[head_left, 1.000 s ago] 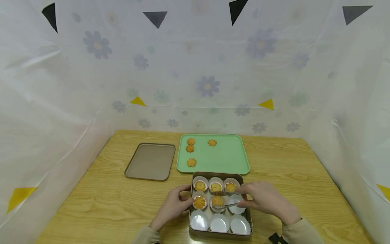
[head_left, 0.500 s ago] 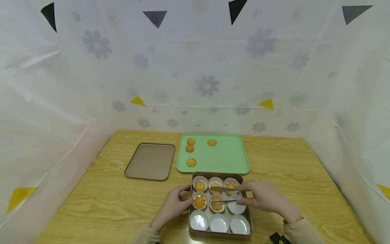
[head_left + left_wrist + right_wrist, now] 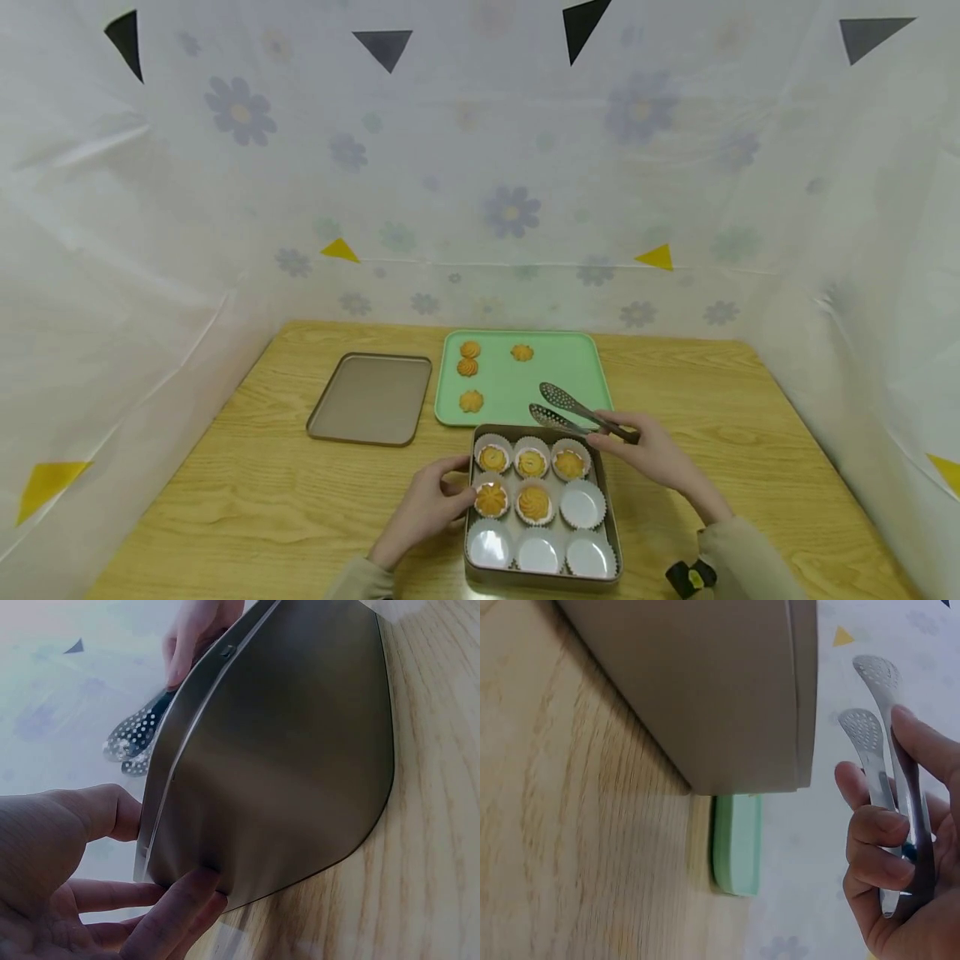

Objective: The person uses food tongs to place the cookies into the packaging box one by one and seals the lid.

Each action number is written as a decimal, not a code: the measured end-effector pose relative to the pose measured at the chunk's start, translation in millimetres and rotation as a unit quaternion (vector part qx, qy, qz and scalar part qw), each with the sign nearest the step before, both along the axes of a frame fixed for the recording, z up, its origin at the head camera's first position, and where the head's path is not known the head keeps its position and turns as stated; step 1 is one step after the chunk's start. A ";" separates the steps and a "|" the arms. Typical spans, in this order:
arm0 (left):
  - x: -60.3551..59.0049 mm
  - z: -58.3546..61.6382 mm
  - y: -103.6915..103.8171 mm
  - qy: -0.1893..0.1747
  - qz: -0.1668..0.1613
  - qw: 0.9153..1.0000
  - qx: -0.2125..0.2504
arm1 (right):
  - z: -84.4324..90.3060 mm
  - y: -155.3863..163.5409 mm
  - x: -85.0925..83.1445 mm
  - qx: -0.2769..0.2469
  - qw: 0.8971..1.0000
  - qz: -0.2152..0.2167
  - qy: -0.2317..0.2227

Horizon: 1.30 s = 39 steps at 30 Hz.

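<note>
Brown and matte, a flat rectangular lid (image 3: 370,397) with rounded corners lies well to the left of the metal tin (image 3: 617,533) and farther back, on the pale wood-grain table (image 3: 225,492). Next comes the left hand (image 3: 429,505), its fingers curled against the tin's left wall, thumb over the rim, gripping it. The tin is a smooth, dull-brown rectangle holding nine fluted white paper cups (image 3: 582,504); five carry ridged, swirled golden cookies (image 3: 534,501), three in the back row and two in the middle, and four are bare. Just behind the tin sits a mint-green plastic tray (image 3: 570,392) with four more cookies. Above the tin's back right corner the right hand (image 3: 651,458) grasps shiny steel tongs (image 3: 570,408) by the handle, their two perforated oval tips apart and holding nothing, over the tray's near edge.
</note>
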<state>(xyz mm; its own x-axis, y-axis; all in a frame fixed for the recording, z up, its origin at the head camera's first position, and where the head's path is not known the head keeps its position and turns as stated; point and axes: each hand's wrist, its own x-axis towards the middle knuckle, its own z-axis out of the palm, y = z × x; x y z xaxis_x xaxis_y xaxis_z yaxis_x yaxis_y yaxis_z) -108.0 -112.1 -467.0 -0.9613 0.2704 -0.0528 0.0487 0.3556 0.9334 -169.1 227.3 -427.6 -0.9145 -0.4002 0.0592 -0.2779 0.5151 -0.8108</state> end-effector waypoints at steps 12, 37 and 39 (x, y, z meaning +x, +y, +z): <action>-0.9 -1.7 -1.4 0.009 0.002 1.000 0.002 | 7.0 -5.0 -52.7 0.105 0.993 -0.046 0.014; -1.6 -0.4 -0.4 -0.005 -0.008 1.000 0.021 | 6.2 -49.9 -159.4 0.305 0.950 -0.040 -0.050; -1.6 -0.5 -0.7 -0.004 -0.008 1.000 0.019 | 6.2 -53.4 -160.8 0.306 0.950 -0.040 -0.046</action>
<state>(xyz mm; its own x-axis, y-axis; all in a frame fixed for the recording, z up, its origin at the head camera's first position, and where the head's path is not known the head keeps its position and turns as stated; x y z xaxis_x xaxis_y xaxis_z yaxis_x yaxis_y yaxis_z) -109.6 -112.8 -467.6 -0.9565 0.2873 -0.0503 0.0463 0.3199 0.9463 -329.9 173.9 -421.4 -0.9337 -0.2621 -0.2441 -0.1596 0.9146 -0.3715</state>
